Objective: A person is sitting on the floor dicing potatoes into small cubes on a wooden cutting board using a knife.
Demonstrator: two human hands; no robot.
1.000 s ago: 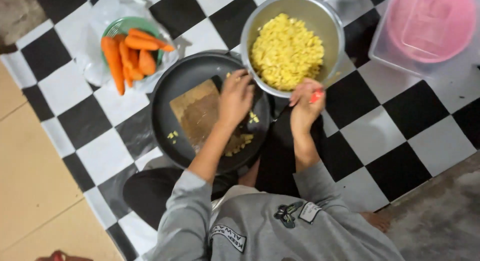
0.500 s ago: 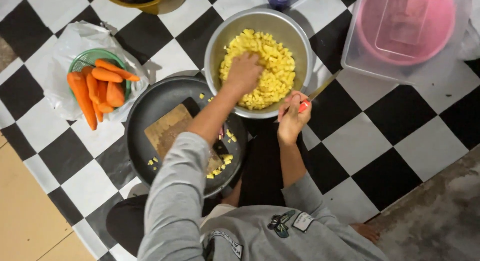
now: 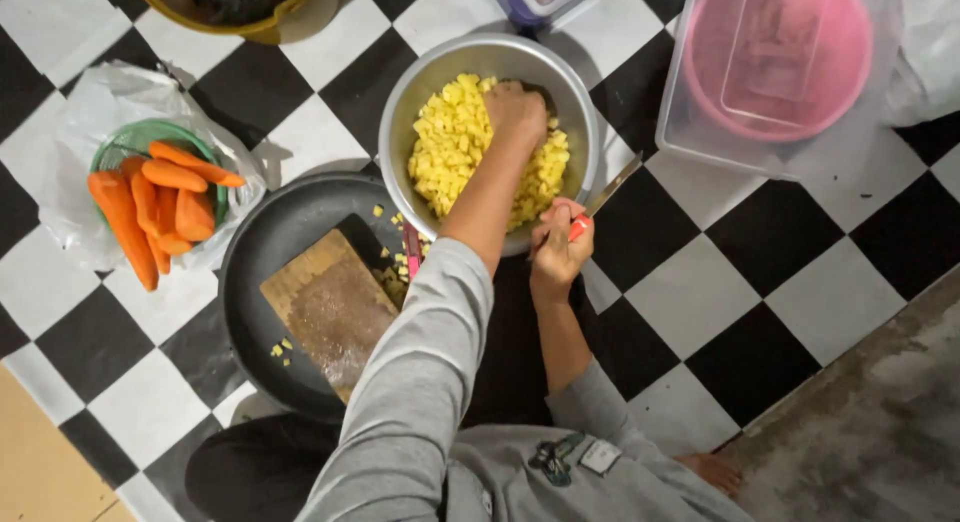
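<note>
Low in the frame, the worn wooden chopping board (image 3: 335, 307) lies bare in the round dark pan (image 3: 262, 312). Just above, the right hand (image 3: 558, 250) pinches a red-handled knife (image 3: 598, 202). The left hand (image 3: 516, 112), lifted off the board a second ago, now presses curled fingers into yellow diced pieces (image 3: 450, 147) inside the steel bowl (image 3: 420, 82), upper centre.

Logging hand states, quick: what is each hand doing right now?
Left hand: in the metal bowl, resting on the yellow diced pieces; grip cannot be told.
Right hand: closed on a red-handled knife.
</note>
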